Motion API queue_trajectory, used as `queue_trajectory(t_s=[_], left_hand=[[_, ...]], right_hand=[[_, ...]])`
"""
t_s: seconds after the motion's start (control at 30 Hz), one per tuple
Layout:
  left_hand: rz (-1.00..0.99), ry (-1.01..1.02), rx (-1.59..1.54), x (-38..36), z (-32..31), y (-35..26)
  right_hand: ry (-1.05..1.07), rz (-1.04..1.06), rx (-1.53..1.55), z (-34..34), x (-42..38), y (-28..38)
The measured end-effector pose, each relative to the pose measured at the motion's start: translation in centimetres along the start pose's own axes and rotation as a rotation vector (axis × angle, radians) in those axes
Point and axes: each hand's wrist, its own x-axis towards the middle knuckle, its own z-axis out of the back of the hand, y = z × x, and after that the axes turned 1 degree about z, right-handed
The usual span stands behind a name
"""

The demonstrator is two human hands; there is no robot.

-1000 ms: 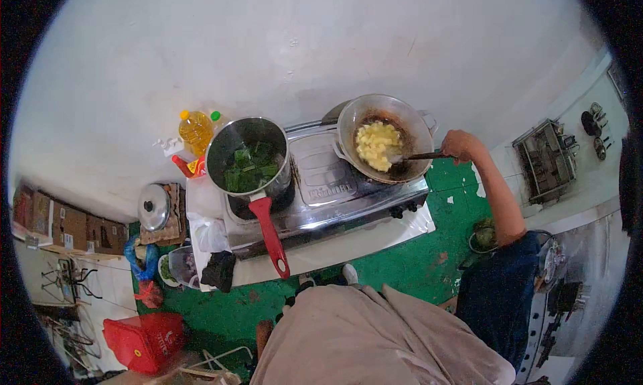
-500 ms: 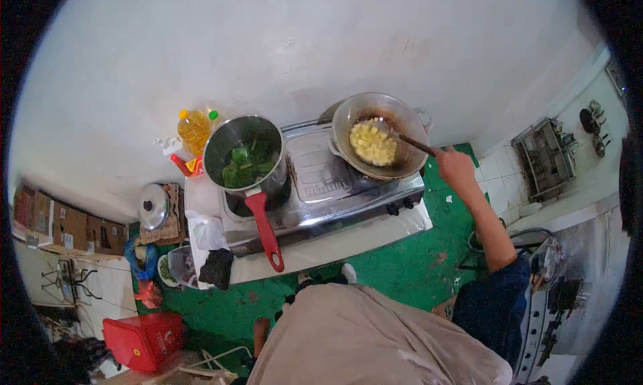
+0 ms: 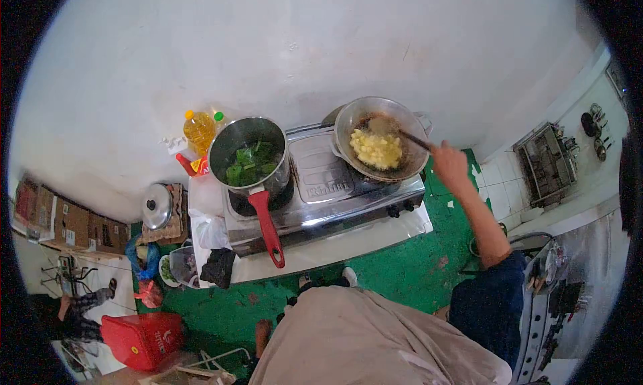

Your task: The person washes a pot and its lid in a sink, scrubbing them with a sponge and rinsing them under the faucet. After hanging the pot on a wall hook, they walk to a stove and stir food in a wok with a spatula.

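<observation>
My right hand [image 3: 450,165] is closed round the dark handle of a spatula [image 3: 415,140], whose greyish head is in the wok [image 3: 420,162]. Pale yellow cubed pieces [image 3: 376,149] lie in the wok, with brown residue on its wall. At the bottom left, what looks like my left hand [image 3: 264,330] hangs beside my beige shirt; its fingers do not show clearly. On the other burner stands a deep saucepan [image 3: 248,182] with green leaves [image 3: 251,164] inside. Its red handle [image 3: 269,232] points toward me.
Both pans stand on a steel two-burner stove [image 3: 321,177]. Left of it are an oil bottle [image 3: 199,132], plastic bags [image 3: 209,232] and a black cloth [image 3: 218,268]. A pot lid [image 3: 156,206] and a red box [image 3: 143,341] are lower left. Another person's leg [image 3: 90,304] shows there.
My right hand has shifted slightly, with the handle tilting and the yellow pieces pushed a little to the right. Another person has come into view at the lower left.
</observation>
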Motion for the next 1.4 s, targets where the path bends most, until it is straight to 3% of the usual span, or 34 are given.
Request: queue_trajectory(t_s=[0.1,0.17,0.27,0.37,0.47,0.5,0.57,0.67,0.77,0.83,0.87,0.9,0.97,1.1,1.2,1.27,1.3,1.4], left_hand=[[-0.02,0.024,0.045,1.1,1.1,-0.9],[0.016,0.163,0.02,1.3,0.5,0.0],[0.01,0.232,0.043,3.1,1.7,0.6],[-0.094,0.071,0.247,5.1,0.9,1.5],[-0.067,-0.199,0.304,5.8,1.0,0.9],[-0.029,-0.291,0.285,5.8,1.1,0.6],[-0.116,-0.167,0.234,6.8,2.1,0.0],[-0.261,-0.12,0.232,6.9,2.7,-0.6],[-0.281,-0.147,0.122,7.3,2.6,-1.2],[-0.266,-0.154,0.062,3.1,2.5,-1.4],[-0.087,-0.011,-0.017,2.9,0.6,-0.2],[0.093,0.132,-0.097,5.1,3.6,-1.9],[0.014,0.055,-0.039,5.0,5.9,-3.5],[-0.098,-0.007,-0.039,5.8,1.0,-0.3],[-0.216,-0.045,-0.085,7.3,0.9,-0.7],[-0.243,0.03,0.091,7.7,1.8,-1.7],[-0.255,0.064,0.179,7.9,1.4,-1.4],[-0.182,-0.164,0.162,7.8,0.3,-1.3]], right_hand=[[0.033,-0.018,-0.088,3.0,2.5,-3.3],[-0.07,0.043,-0.176,5.1,4.3,-4.7],[0.083,0.118,-0.23,7.7,6.7,-5.2],[0.781,-0.024,-0.013,9.3,8.9,-3.7],[0.941,-0.033,0.306,4.3,9.2,-3.8],[0.897,-0.008,0.32,2.4,8.8,-3.7],[0.804,0.039,0.347,-1.7,7.3,-3.2],[0.334,0.359,0.267,-12.7,5.7,-3.3],[0.17,-0.156,0.421,-7.4,2.2,1.4],[0.157,-0.138,0.412,-6.1,1.0,1.5],[0.15,-0.13,0.407,-5.4,0.4,1.5],[0.139,-0.108,0.364,-4.5,-0.4,1.4],[0.12,-0.063,0.277,-2.7,-1.7,1.3],[0.086,-0.029,0.109,0.5,-3.0,0.5],[-0.019,-0.029,-0.008,0.5,-2.5,-1.5],[-0.121,0.016,-0.067,-0.7,-1.8,-2.8],[-0.065,-0.004,-0.061,-1.0,-1.3,-2.9],[0.07,-0.055,0.001,-1.8,-0.3,-2.5]])
